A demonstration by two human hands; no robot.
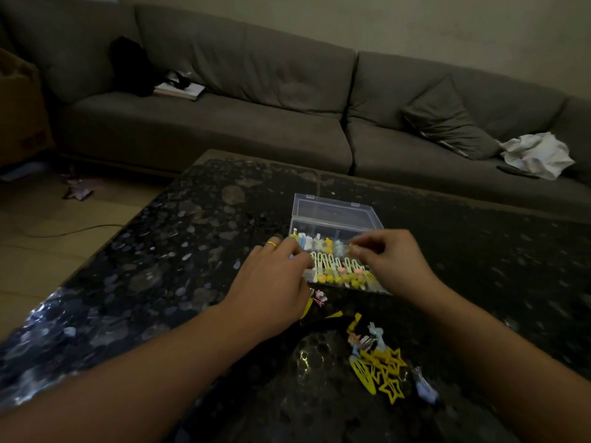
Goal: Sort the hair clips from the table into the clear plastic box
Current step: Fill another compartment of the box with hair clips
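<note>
A clear plastic box [335,215] stands open on the dark table [192,251], its lid tipped back. Rows of yellow, white and pale blue hair clips [332,266] lie inside it. My left hand [278,282], with a yellow ring, reaches into the box's left end, its fingers curled; what they hold is hidden. My right hand [390,257] pinches a small yellow clip [353,248] over the box's right half. A loose pile of yellow star and oval clips [383,372] lies on the table near me, with a pink clip [319,297] beside my left hand.
A grey sofa [256,123] runs along the far side of the table, with a cushion [447,123], a white cloth [537,151], a book and dark items on it. A cardboard box [19,107] stands at the far left. The room is dim.
</note>
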